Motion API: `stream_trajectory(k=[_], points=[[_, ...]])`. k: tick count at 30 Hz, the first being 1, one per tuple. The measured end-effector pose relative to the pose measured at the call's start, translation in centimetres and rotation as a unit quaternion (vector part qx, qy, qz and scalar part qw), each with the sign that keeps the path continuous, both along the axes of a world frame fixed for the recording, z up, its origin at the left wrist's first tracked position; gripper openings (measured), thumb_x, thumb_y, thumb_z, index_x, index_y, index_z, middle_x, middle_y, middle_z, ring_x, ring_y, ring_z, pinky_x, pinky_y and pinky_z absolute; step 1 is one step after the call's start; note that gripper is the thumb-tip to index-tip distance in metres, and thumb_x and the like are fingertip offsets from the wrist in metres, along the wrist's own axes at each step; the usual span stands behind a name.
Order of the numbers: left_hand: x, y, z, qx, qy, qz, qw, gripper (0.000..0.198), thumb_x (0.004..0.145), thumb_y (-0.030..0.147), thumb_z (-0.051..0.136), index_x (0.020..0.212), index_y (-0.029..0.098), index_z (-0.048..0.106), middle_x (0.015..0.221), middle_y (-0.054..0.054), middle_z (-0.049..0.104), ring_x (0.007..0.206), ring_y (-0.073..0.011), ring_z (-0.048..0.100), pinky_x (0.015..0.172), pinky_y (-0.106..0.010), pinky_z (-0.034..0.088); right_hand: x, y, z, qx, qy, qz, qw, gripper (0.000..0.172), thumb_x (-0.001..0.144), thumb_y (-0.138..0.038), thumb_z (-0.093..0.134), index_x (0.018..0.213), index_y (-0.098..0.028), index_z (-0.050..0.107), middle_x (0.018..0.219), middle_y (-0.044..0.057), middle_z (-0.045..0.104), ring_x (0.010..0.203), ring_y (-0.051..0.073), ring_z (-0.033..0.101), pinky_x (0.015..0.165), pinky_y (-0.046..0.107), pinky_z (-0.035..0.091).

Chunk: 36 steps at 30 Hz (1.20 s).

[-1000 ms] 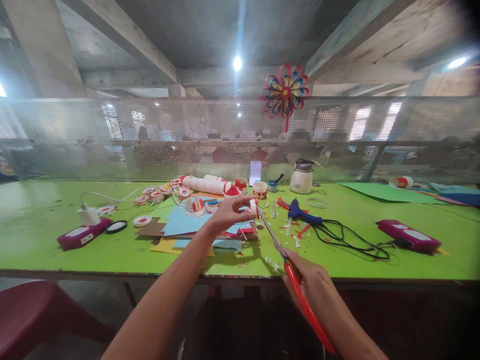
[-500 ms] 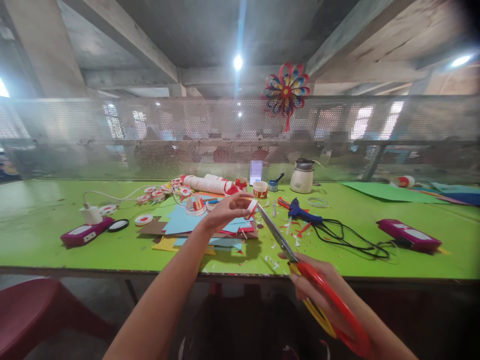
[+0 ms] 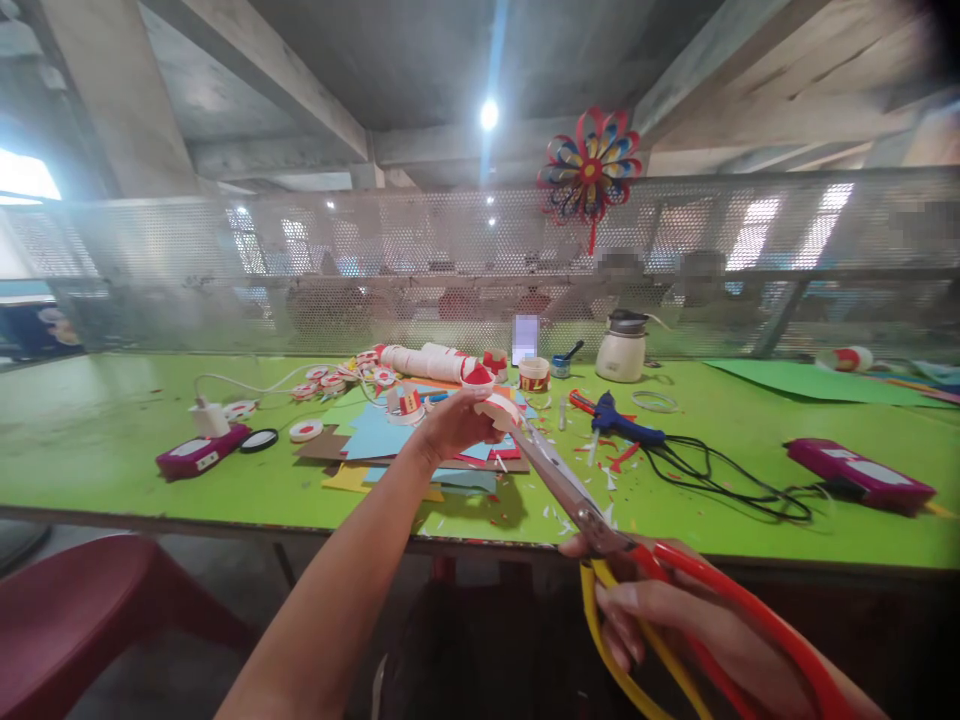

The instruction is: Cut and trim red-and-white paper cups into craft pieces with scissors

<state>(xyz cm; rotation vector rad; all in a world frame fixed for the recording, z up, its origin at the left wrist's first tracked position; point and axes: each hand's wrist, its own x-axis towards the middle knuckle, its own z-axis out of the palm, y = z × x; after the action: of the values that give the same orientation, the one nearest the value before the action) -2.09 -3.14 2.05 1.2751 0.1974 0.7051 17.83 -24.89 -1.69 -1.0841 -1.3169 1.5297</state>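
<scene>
My left hand [image 3: 456,428] is closed on a small curved white piece of paper [image 3: 498,407], raised above the stack of coloured paper. My right hand [image 3: 675,612] grips scissors [image 3: 576,498] with one red and one yellow handle. Their blade tips point up and left and reach the edge of the white piece; I cannot tell whether the blades touch it. Beneath my left hand lies light blue paper [image 3: 367,432]. Just behind that hand is a red and white cup [image 3: 478,375].
A blue glue gun [image 3: 621,420] with a black cord lies to the right, near paper scraps. Beyond stand a white jug [image 3: 622,352] and cut cups [image 3: 534,374]. Purple power strips [image 3: 855,474] lie on both sides. A mesh partition [image 3: 420,255] borders the table's back.
The scissors' handles have spread apart and the scissors have turned in my right hand. The white piece has turned so more of its surface shows. The whole view has shifted slightly.
</scene>
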Motion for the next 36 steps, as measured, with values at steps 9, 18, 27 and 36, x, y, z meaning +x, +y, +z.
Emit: stream_trajectory(k=[9,18,27,36], points=[[0.0,0.1,-0.4,-0.020,-0.003,-0.024,0.999,0.024,0.070,0.036,0.059,0.067,0.012,0.062,0.063,-0.006,0.061,0.056,-0.0130,0.052,0.051,-0.026,0.035,-0.9,0.7,1.2,0.004,0.046,0.036,0.998,0.016,0.086,-0.023,0.048,0.093,-0.018,0.060,0.059,-0.004,0.052,0.054,0.011,0.050,0.058,0.026,0.042],[-0.1,0.2,-0.7,-0.033,0.001,-0.070,0.997,0.029,0.069,0.039,0.056,0.072,0.010,0.061,0.064,-0.008,0.062,0.058,-0.0160,0.055,0.056,-0.028,0.039,-0.6,1.0,1.2,0.006,0.036,0.043,0.998,0.014,0.084,-0.023,0.051,0.079,-0.015,0.061,0.054,-0.003,0.048,0.051,0.011,0.048,0.055,0.027,0.042],[0.1,0.3,-1.0,-0.039,-0.012,-0.087,0.995,0.029,0.072,0.036,0.053,0.075,0.009,0.063,0.067,-0.009,0.063,0.058,-0.0161,0.056,0.058,-0.029,0.041,-0.1,1.0,0.5,0.027,0.043,0.042,0.998,0.033,0.087,-0.018,0.048,0.118,-0.011,0.053,0.056,-0.003,0.051,0.052,0.011,0.049,0.054,0.025,0.042],[0.0,0.6,-1.5,-0.010,-0.021,-0.066,0.998,0.034,0.069,0.040,0.054,0.074,0.008,0.066,0.071,-0.011,0.064,0.061,-0.0184,0.057,0.059,-0.030,0.042,-0.2,0.8,0.7,0.010,0.026,0.023,0.999,0.032,0.085,-0.024,0.052,0.116,-0.014,0.054,0.056,-0.004,0.049,0.050,0.010,0.046,0.052,0.026,0.039]])
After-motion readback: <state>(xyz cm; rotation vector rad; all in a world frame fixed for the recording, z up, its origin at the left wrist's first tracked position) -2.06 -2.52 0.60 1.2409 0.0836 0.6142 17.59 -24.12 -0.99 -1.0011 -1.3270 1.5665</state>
